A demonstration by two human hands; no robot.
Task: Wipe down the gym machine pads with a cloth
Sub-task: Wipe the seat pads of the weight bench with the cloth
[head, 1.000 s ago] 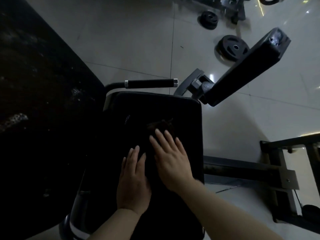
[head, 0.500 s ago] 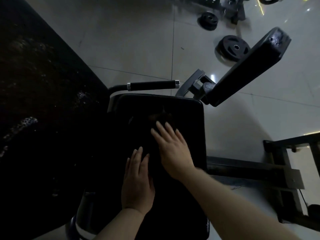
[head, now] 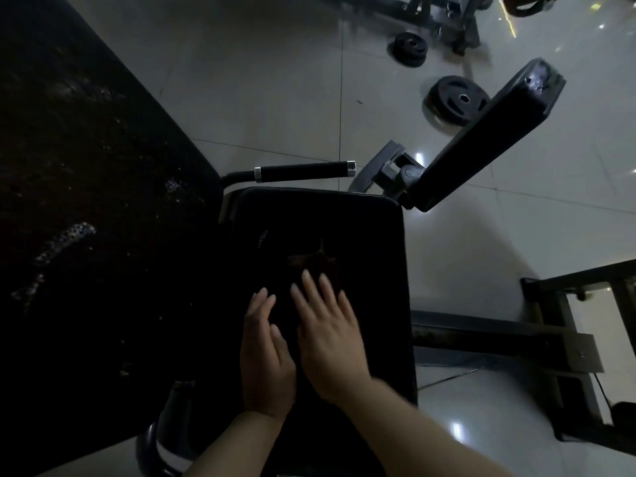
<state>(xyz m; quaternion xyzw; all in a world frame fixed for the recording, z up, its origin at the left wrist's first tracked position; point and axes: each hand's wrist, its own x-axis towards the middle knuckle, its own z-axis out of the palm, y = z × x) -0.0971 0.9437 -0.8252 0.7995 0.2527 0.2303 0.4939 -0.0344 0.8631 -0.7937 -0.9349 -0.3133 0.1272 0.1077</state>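
Both hands have slid back toward the person. Left hand and right hand lie flat, fingers straight, on the dark brownish cloth spread over the black padded machine seat.

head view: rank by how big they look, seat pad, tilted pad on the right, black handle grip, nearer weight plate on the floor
1. seat pad
2. tilted pad
3. handle grip and nearer weight plate: too alike, and the plate lies farther off.

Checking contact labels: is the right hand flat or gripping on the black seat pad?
Flat. The right hand lies with straight fingers on the dark cloth on the black seat pad.
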